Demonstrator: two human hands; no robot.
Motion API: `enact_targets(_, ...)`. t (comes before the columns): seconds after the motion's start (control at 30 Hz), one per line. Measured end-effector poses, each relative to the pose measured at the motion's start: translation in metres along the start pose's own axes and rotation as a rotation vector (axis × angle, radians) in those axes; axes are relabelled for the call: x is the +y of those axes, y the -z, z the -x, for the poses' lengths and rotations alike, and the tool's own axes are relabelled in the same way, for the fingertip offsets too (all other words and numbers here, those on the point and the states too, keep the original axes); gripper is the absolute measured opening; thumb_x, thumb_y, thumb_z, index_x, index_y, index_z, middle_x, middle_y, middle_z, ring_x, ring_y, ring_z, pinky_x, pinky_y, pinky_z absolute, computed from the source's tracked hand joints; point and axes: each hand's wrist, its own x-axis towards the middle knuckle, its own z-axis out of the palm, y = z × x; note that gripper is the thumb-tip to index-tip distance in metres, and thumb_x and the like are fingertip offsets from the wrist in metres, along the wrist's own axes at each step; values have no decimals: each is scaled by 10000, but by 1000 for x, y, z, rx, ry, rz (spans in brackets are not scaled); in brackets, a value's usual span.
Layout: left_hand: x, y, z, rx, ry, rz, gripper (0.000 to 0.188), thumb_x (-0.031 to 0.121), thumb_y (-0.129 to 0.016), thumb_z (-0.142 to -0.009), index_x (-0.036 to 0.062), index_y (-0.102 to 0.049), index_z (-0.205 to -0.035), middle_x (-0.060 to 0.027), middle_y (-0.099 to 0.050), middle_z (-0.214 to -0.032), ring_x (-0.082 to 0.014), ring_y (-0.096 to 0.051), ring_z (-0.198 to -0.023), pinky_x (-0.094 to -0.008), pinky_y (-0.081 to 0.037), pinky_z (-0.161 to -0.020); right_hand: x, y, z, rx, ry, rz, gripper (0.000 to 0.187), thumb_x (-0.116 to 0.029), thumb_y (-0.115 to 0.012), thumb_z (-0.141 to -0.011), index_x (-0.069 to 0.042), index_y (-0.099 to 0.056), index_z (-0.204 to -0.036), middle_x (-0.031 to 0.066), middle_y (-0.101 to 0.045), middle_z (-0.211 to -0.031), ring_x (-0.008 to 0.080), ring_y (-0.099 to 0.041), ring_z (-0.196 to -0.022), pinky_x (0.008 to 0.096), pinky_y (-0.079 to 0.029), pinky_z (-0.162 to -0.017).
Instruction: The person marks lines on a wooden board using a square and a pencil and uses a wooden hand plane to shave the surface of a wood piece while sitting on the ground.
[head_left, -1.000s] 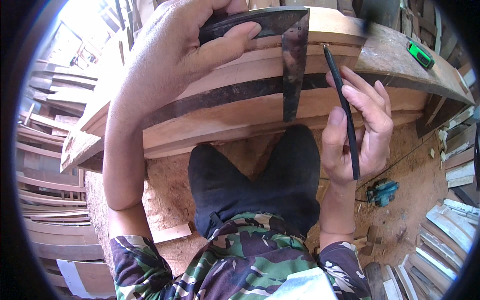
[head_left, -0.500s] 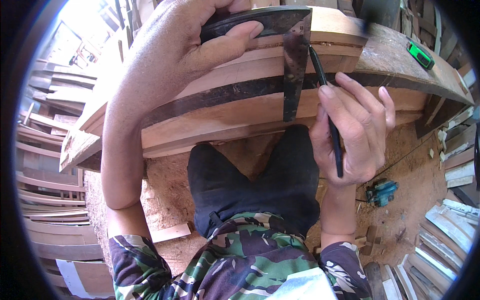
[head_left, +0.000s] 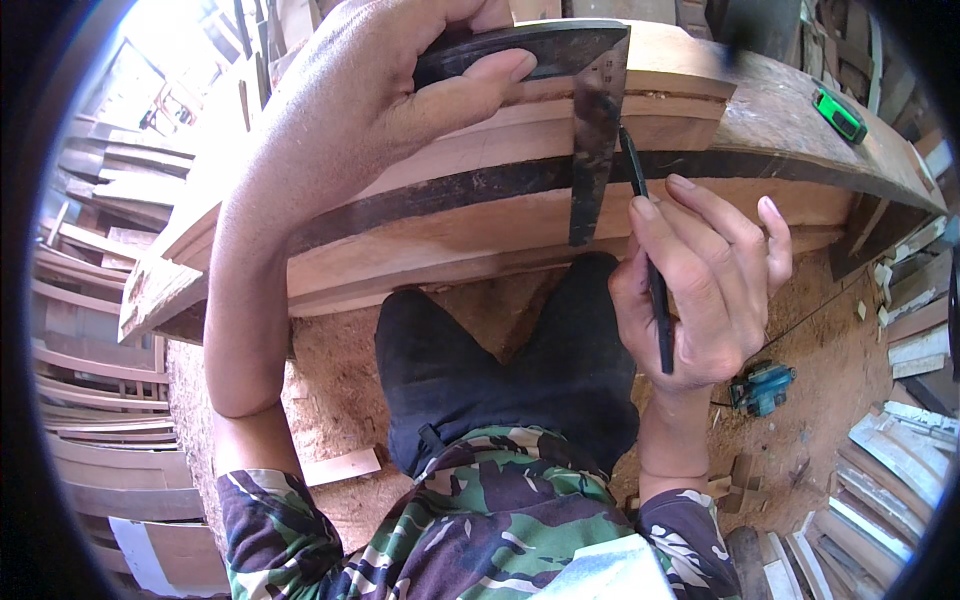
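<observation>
My left hand (head_left: 400, 100) is closed round the dark stock of a try square (head_left: 597, 130), thumb along its near side. The square's metal blade points toward me, lying across a stack of wooden strips (head_left: 680, 108) on the bench. Between thumb and fingers of my right hand (head_left: 700, 270) is a black pencil (head_left: 645, 200), its other fingers partly raised. Its tip is at the right edge of the blade, about halfway along. My left fingertips are hidden behind the stock.
The curved wooden bench (head_left: 780, 115) carries a green and black tape measure (head_left: 838, 115) at the right. A teal power tool (head_left: 762, 388) lies on the dusty floor. Wood pieces are stacked at left (head_left: 110, 370) and lower right (head_left: 880, 480).
The pencil tip has slid along the blade's edge toward me, my right hand lowering with it. The square and my left hand have shifted slightly right.
</observation>
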Motion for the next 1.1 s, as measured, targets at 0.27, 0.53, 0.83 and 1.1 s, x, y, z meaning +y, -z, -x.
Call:
enact_targets(0.27,-18,-8,-3,25,-12,128,254,192,-757,-962,18,-580,-907,-123,-608,-773,-256,-599,-704,-370,-464,-645,31,5,-53,29,129,-152,199,23,-727,-918,-27,-770,-1106,78,-814,-982,241,-744,-1048,444,-482,-1062)
enact_targets(0.53,-12,-7,-12,33,-89,31,250,205,-744,-973,11,-592,-932,-145,-617,-792,-278,-606,-728,-386,-469,-675,43,7,-26,301,-116,-495,199,56,-637,-995,59,-655,-1193,191,-767,-1024,230,-726,-986,348,-557,-914)
enact_targets(0.83,0,-22,-25,41,-24,61,248,220,-717,-998,14,-585,-956,-132,-600,-811,-249,-591,-736,-375,-469,-694,48,11,1,386,-276,-517,172,31,-629,-1005,56,-634,-1175,185,-767,-1013,205,-728,-937,353,-532,-938)
enact_targets(1.1,21,-25,-29,57,13,-15,238,211,-717,-998,21,-579,-962,-120,-597,-810,-226,-587,-738,-365,-468,-693,54,7,3,351,-229,-455,175,6,-666,-975,15,-681,-1149,143,-795,-1009,227,-743,-1002,419,-462,-1083)
